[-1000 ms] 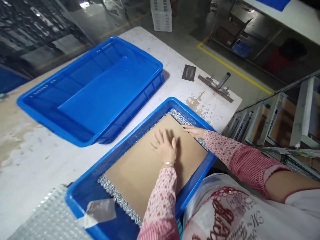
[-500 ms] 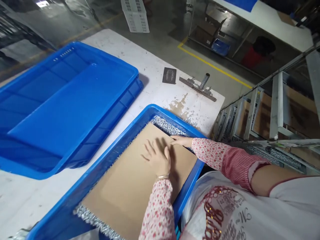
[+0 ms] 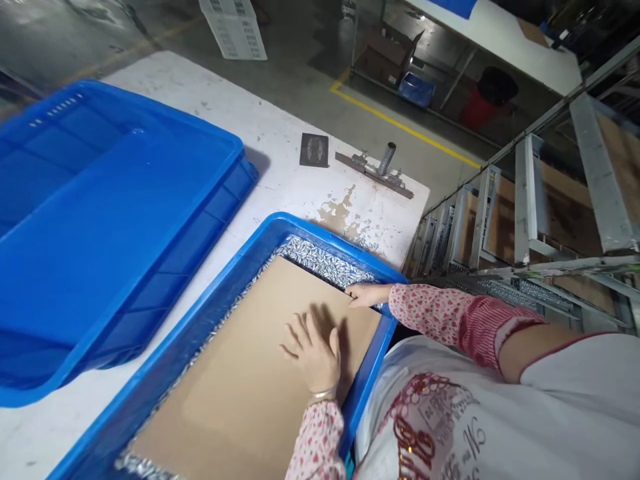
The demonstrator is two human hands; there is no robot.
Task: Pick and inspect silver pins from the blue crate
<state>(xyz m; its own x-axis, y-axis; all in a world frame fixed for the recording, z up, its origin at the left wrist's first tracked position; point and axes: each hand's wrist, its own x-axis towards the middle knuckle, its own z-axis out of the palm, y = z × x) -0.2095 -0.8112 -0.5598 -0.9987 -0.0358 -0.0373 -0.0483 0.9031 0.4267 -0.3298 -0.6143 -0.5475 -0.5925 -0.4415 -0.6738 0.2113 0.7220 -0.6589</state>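
Observation:
A tan cardboard sheet (image 3: 225, 380) lies inside a blue plastic tray (image 3: 370, 383), on top of many small shiny metal pieces (image 3: 325, 261). The pieces show mainly along the sheet's far end and its left side. My left hand (image 3: 314, 355) is palm down over the middle of the sheet, fingers spread; whether the palm presses on it I cannot tell. At the far short edge, near the tray's right wall, my right hand (image 3: 369, 294) has its fingers closed on the cardboard, the thumb on top and some fingertips hidden by the edge.
A larger blue tray (image 3: 120, 200) sits to the left on the white table (image 3: 280, 193). Towards the far edge lie a dark square plate (image 3: 314, 150) and a metal bar with an upright tube (image 3: 375, 175). A metal rack (image 3: 525, 200) with cardboard-covered trays stands at right.
The cardboard has slid slightly away from the tray's far end, baring a wider strip of metal pieces. My right hand has moved along with its edge. The whole view has shifted.

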